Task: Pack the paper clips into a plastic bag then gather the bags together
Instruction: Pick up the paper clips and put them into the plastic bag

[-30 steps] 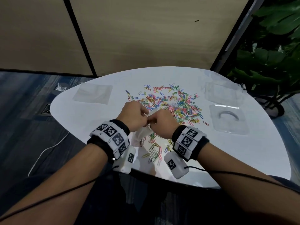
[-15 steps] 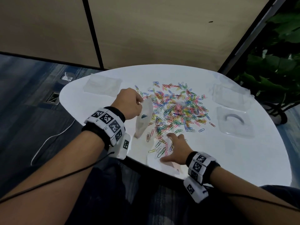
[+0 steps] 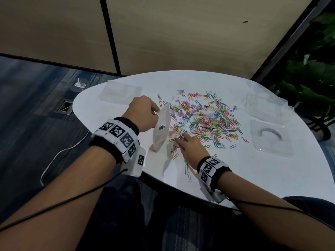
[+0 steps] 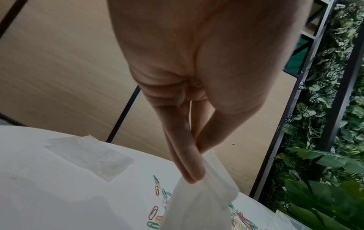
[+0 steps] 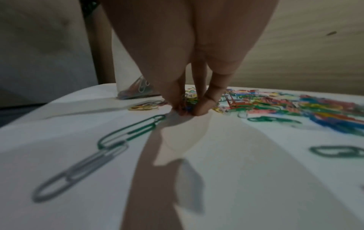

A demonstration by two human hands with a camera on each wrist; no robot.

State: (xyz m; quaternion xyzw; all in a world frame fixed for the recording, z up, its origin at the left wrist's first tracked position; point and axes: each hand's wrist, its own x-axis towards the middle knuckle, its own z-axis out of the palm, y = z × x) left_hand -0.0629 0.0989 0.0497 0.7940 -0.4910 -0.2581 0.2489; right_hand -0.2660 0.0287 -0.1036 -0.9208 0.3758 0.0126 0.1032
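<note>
A heap of coloured paper clips [image 3: 204, 120] is spread over the middle of the white table [image 3: 253, 178]. My left hand [image 3: 156, 113] pinches the top edge of a small clear plastic bag [image 3: 161, 131], which hangs upright just left of the heap. The left wrist view shows thumb and fingers [image 4: 194, 168] closed on the bag's rim [image 4: 197, 207]. A few clips lie in the bag's bottom [image 5: 135, 90]. My right hand [image 3: 181, 139] is low at the near edge of the heap. Its thumb and fingertips [image 5: 187, 110] meet on the table, pinching clips there [image 5: 189, 99].
Flat empty bags lie at the far left [image 3: 120, 92] and far right [image 3: 261, 105] of the table. A clear plastic tray [image 3: 270, 138] with a curved piece in it sits right of the heap. Loose clips [image 3: 186, 167] lie near the front edge. A plant [image 3: 311, 78] stands beyond the right side.
Both hands held the bag together a second ago. The right hand let go, dropped to the table and moved forward into the heap; the left hand kept the bag and shifted it left.
</note>
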